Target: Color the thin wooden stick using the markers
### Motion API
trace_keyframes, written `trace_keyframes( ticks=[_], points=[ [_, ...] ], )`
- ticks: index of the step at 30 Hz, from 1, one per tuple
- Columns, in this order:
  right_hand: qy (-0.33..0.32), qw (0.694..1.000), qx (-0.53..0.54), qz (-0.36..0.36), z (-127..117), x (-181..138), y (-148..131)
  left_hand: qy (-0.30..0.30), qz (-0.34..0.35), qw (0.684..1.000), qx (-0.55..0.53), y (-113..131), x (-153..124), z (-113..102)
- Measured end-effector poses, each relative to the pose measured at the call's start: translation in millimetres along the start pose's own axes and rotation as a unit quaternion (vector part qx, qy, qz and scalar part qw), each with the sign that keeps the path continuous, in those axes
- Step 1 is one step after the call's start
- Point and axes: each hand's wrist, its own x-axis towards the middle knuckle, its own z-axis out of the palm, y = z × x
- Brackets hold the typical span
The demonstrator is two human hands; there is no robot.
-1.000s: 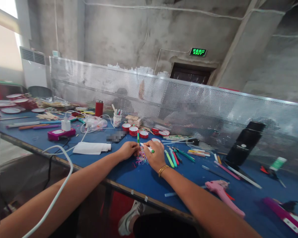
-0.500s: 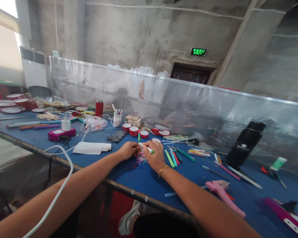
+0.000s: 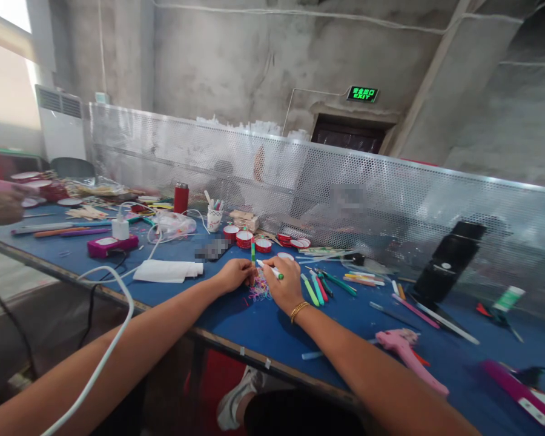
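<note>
My left hand [image 3: 236, 275] is closed in a pinch around the lower end of a thin stick [image 3: 253, 249], which stands upright and shows green and red bands. My right hand [image 3: 285, 284] grips a white marker pen [image 3: 274, 272] with a green end, its other end close beside the stick. Whether the pen touches the stick is too small to tell. Beneath both hands lies a pile of thin colourful strands [image 3: 258, 292]. Several markers [image 3: 312, 290], lime, teal and red, rest just right of my right hand.
Small red-and-white round containers [image 3: 244, 239] stand behind my hands, near a cup of pens [image 3: 215, 217]. White paper [image 3: 168, 270] and a purple power strip [image 3: 112, 244] lie to the left. A pink glue gun [image 3: 411, 357] sits by my right forearm. Another person's hand [image 3: 2, 206] shows far left.
The marker's end has shifted slightly away from the stick, and the stick has moved a little left. At far left, the other person's hand has come further into view.
</note>
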Motion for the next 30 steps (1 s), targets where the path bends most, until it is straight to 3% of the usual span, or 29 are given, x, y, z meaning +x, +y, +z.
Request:
trace_keyframes(
  ticks=[30],
  points=[
    [-0.018,1.0,0.016,-0.011,0.3,-0.3,-0.4,-0.003,0.01,1.0,-0.004,-3.9,2.0,0.1]
  ],
)
